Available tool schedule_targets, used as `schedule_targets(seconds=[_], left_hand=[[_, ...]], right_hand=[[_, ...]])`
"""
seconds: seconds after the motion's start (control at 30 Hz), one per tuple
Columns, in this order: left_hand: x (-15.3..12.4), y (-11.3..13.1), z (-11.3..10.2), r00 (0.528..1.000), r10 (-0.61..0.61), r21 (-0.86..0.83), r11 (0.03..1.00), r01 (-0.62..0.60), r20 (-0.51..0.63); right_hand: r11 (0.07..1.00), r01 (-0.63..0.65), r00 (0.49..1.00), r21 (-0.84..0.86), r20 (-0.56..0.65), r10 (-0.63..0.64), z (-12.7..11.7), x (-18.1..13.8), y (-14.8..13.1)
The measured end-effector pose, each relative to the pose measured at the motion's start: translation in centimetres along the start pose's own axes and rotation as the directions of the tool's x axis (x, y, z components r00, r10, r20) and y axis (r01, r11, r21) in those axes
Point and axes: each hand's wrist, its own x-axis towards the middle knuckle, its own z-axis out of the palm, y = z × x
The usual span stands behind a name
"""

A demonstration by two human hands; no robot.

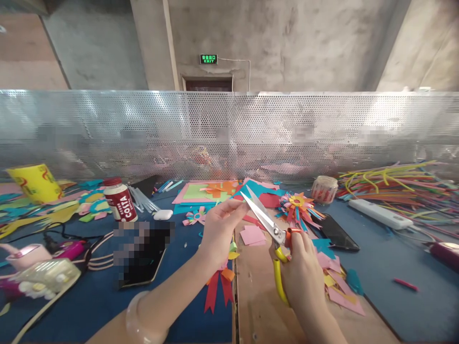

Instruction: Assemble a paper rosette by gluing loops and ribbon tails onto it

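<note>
My right hand [303,267] grips a pair of scissors [263,215] by its yellow and orange-red handles. The silver blades are slightly parted and point up and to the left. Close to their tips is my left hand [224,227], its thumb and fingers pinched together. Whatever lies in that pinch is too small or hidden to make out. Below the blades lie pink paper pieces [253,235]. A layered paper flower [299,205] sits beyond my right hand. Partly behind my left wrist is a red paper ribbon [215,291] with notched tails.
A dark phone [147,258] and a Costa bottle [120,200] are to the left, with cables nearby. Rightward are another phone [339,232], a white power strip [380,213], a jar [324,189] and colourful strips [387,184]. A perforated metal screen [272,138] borders the back.
</note>
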Motion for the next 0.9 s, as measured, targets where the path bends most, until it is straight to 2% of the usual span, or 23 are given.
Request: schedule_targets(seconds=[0.33,0.4,0.47,0.53,0.6,0.67,0.73,0.8,0.9], left_hand=[[0.1,-0.3,-0.3,0.997,0.08,0.115,0.99,-0.08,0.006],[0.3,-0.3,-0.4,0.994,0.106,0.135,0.985,-0.107,0.014],[0.6,-0.2,-0.7,0.984,0.172,0.194,0.965,-0.176,0.037],[0.8,0.1,-1.0,0.954,0.286,0.29,0.909,-0.299,0.09],[1.0,0.4,-1.4,0.892,0.418,0.379,0.808,-0.451,0.171],[1.1,0.6,-1.6,0.818,0.528,0.417,0.706,-0.572,0.228],[1.2,0.7,-1.7,0.769,0.587,0.429,0.644,-0.633,0.253],[1.1,0.7,-1.7,0.754,0.599,0.435,0.623,-0.65,0.268],[1.0,0.6,-1.5,0.757,0.592,0.435,0.625,-0.648,0.277]], right_hand=[[0.999,-0.048,0.999,0.008,0.017,0.048,0.3,0.0,0.1],[0.994,-0.086,0.995,0.074,0.056,0.082,0.3,0.1,-0.1],[0.965,-0.151,0.984,0.214,0.123,0.127,0.1,0.3,-0.4],[0.891,-0.242,0.964,0.385,0.201,0.174,-0.2,0.5,-0.8],[0.802,-0.318,0.941,0.506,0.269,0.204,-0.7,0.8,-1.1],[0.75,-0.346,0.931,0.564,0.305,0.2,-1.2,0.9,-1.4],[0.723,-0.387,0.908,0.572,0.372,0.192,-1.6,0.8,-1.7],[0.696,-0.459,0.861,0.553,0.47,0.194,-1.8,0.6,-2.1],[0.645,-0.532,0.804,0.548,0.567,0.181,-2.1,0.1,-2.9]])
